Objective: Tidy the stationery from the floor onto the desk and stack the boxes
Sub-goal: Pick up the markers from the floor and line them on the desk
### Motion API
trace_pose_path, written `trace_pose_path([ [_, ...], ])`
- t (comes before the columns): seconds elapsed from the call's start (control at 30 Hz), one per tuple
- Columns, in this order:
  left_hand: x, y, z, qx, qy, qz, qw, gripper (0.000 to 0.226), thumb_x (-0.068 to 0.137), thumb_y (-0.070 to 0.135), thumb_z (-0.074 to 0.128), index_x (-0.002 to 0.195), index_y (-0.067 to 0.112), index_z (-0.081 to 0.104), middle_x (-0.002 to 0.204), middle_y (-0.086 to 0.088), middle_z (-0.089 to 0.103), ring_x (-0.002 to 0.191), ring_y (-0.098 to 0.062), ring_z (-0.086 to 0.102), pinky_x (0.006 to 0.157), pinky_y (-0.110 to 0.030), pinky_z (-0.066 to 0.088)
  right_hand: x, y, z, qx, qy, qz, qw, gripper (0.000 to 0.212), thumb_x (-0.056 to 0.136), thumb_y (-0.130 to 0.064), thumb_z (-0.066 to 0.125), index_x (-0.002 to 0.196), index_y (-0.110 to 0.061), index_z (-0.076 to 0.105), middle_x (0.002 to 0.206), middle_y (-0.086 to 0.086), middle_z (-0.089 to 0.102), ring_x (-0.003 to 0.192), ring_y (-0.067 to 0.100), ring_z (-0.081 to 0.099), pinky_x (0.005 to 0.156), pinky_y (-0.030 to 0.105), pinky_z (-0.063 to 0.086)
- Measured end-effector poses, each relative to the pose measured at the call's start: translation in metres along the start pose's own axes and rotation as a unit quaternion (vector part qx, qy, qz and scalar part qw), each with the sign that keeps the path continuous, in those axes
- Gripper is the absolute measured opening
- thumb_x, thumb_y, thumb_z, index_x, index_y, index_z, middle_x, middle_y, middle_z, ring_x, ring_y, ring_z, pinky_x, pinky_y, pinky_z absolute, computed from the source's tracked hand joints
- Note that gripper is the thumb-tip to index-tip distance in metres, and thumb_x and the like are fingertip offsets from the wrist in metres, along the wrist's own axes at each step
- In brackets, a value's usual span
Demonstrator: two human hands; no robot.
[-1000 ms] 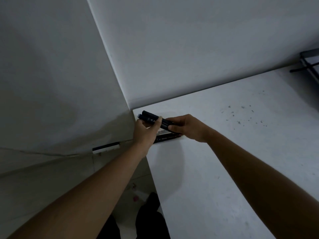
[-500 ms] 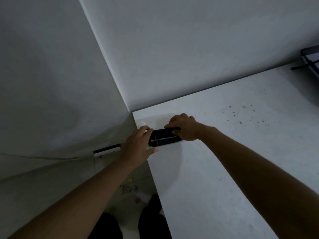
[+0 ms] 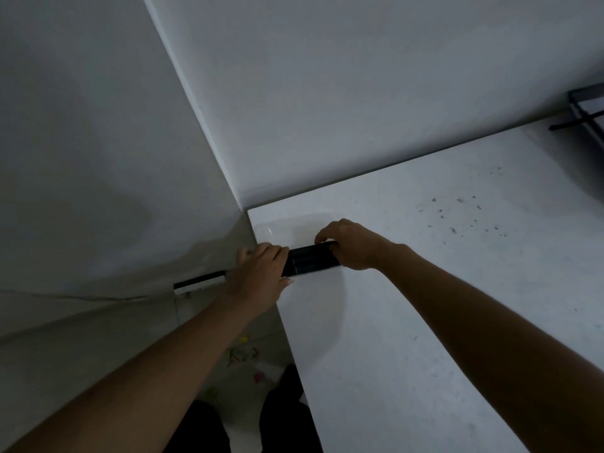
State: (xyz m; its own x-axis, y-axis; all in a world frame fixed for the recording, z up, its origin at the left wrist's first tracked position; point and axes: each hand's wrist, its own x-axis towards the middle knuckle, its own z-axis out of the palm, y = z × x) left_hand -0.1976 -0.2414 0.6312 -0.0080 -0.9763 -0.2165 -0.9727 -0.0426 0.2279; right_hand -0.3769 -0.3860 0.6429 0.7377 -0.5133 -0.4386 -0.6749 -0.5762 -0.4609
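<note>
Several black markers [image 3: 310, 261] lie side by side on the white desk [image 3: 425, 322], near its far left corner. My left hand [image 3: 258, 276] lies flat against their left ends at the desk's edge, fingers fairly straight and thumb stretched out. My right hand [image 3: 353, 246] curls its fingers over their right ends. The tips of the markers are hidden under both hands. Small colourful stationery pieces [image 3: 242, 353] and a pink bit [image 3: 259, 376] lie on the floor below the desk's left edge.
Two grey walls meet just behind the desk corner. A black-and-white strip [image 3: 199, 281] runs low along the left wall. A black metal rack [image 3: 588, 109] stands at the desk's far right. Dark specks [image 3: 457, 217] dot the desk. My dark-trousered legs [image 3: 284, 403] stand beside the desk.
One second ago both hands held the markers just above the desk. They are now laid flat on it, my left hand has flattened against their ends, and the right stays curled over the other end.
</note>
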Motion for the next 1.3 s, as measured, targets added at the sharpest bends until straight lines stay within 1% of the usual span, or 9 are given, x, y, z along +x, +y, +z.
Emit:
trace_pose_path([
  [0.17, 0.004, 0.004, -0.003, 0.021, -0.038, -0.007, 0.999, 0.054, 0.095, 0.041, 0.049, 0.141, 0.014, 0.040, 0.140, -0.001, 0.050, 0.140, -0.020, 0.027, 0.105, -0.047, 0.015, -0.001, -0.004, 0.002, -0.059, -0.027, -0.035, 0.997, 0.026, 0.089, -0.037, 0.058, 0.113, -0.026, 0.055, 0.104, -0.004, 0.063, 0.101, 0.018, 0.056, 0.098, 0.039, 0.034],
  [0.37, 0.005, 0.006, -0.006, 0.009, -0.044, -0.027, 0.999, 0.046, 0.094, 0.040, 0.051, 0.133, 0.016, 0.048, 0.138, 0.000, 0.052, 0.145, -0.016, 0.019, 0.113, -0.050, 0.004, -0.004, -0.001, 0.003, -0.067, -0.013, -0.051, 0.996, 0.047, 0.089, -0.039, 0.060, 0.132, -0.023, 0.047, 0.124, -0.002, 0.059, 0.116, 0.018, 0.051, 0.105, 0.035, 0.026],
  [0.5, 0.005, 0.006, -0.011, -0.016, -0.063, -0.041, 0.997, 0.057, 0.093, 0.042, 0.052, 0.142, 0.019, 0.036, 0.143, -0.001, 0.048, 0.146, -0.017, 0.015, 0.114, -0.050, 0.010, -0.008, 0.000, 0.005, -0.070, -0.007, -0.042, 0.997, 0.054, 0.090, -0.043, 0.058, 0.137, -0.021, 0.042, 0.129, -0.001, 0.057, 0.120, 0.019, 0.051, 0.109, 0.035, 0.023],
  [0.63, 0.002, 0.004, -0.011, -0.040, -0.064, -0.036, 0.997, 0.056, 0.093, 0.040, 0.053, 0.142, 0.020, 0.035, 0.145, 0.002, 0.045, 0.146, -0.018, 0.013, 0.113, -0.049, 0.016, -0.010, -0.002, 0.005, -0.078, 0.015, -0.053, 0.995, 0.035, 0.089, -0.044, 0.058, 0.118, -0.025, 0.054, 0.107, -0.005, 0.066, 0.098, 0.017, 0.060, 0.103, 0.035, 0.029],
  [0.7, 0.001, 0.003, -0.010, -0.045, -0.063, -0.034, 0.996, 0.056, 0.094, 0.039, 0.052, 0.142, 0.019, 0.034, 0.146, 0.001, 0.044, 0.146, -0.019, 0.012, 0.113, -0.047, 0.016, -0.010, -0.001, 0.005, -0.077, 0.015, -0.048, 0.996, 0.037, 0.089, -0.046, 0.057, 0.119, -0.024, 0.054, 0.106, -0.004, 0.066, 0.096, 0.018, 0.061, 0.103, 0.034, 0.029],
  [0.9, -0.003, 0.002, -0.011, -0.073, -0.044, -0.029, 0.996, 0.067, 0.090, 0.037, 0.059, 0.145, 0.015, 0.028, 0.151, -0.003, 0.035, 0.148, -0.023, 0.007, 0.113, -0.045, 0.016, -0.015, -0.005, 0.004, -0.058, 0.029, -0.015, 0.998, 0.063, 0.087, -0.050, 0.060, 0.140, -0.020, 0.041, 0.135, 0.003, 0.055, 0.123, 0.022, 0.050, 0.110, 0.034, 0.024],
  [1.07, -0.013, 0.000, -0.019, -0.133, -0.009, -0.021, 0.991, 0.066, 0.088, 0.037, 0.062, 0.142, 0.012, 0.034, 0.147, -0.006, 0.039, 0.145, -0.025, 0.017, 0.111, -0.046, 0.024, -0.017, -0.010, 0.006, -0.019, 0.071, -0.005, 0.997, 0.051, 0.089, -0.042, 0.058, 0.134, -0.019, 0.046, 0.129, 0.003, 0.058, 0.117, 0.023, 0.053, 0.105, 0.037, 0.032],
  [1.17, -0.021, -0.005, -0.026, -0.163, 0.023, -0.016, 0.986, 0.059, 0.088, 0.033, 0.061, 0.137, 0.005, 0.042, 0.138, -0.013, 0.049, 0.137, -0.031, 0.032, 0.109, -0.047, 0.033, -0.022, -0.015, 0.008, -0.020, 0.095, 0.023, 0.995, 0.049, 0.092, -0.035, 0.055, 0.136, -0.017, 0.044, 0.134, 0.007, 0.055, 0.122, 0.025, 0.050, 0.107, 0.038, 0.031],
  [1.3, -0.034, -0.016, -0.036, -0.157, 0.028, -0.011, 0.987, 0.055, 0.089, 0.023, 0.062, 0.137, 0.005, 0.042, 0.140, -0.013, 0.046, 0.136, -0.031, 0.033, 0.109, -0.047, 0.033, -0.025, -0.031, 0.009, -0.025, 0.100, 0.052, 0.993, 0.049, 0.094, -0.030, 0.053, 0.139, -0.016, 0.041, 0.142, 0.007, 0.048, 0.130, 0.026, 0.042, 0.110, 0.040, 0.025],
])
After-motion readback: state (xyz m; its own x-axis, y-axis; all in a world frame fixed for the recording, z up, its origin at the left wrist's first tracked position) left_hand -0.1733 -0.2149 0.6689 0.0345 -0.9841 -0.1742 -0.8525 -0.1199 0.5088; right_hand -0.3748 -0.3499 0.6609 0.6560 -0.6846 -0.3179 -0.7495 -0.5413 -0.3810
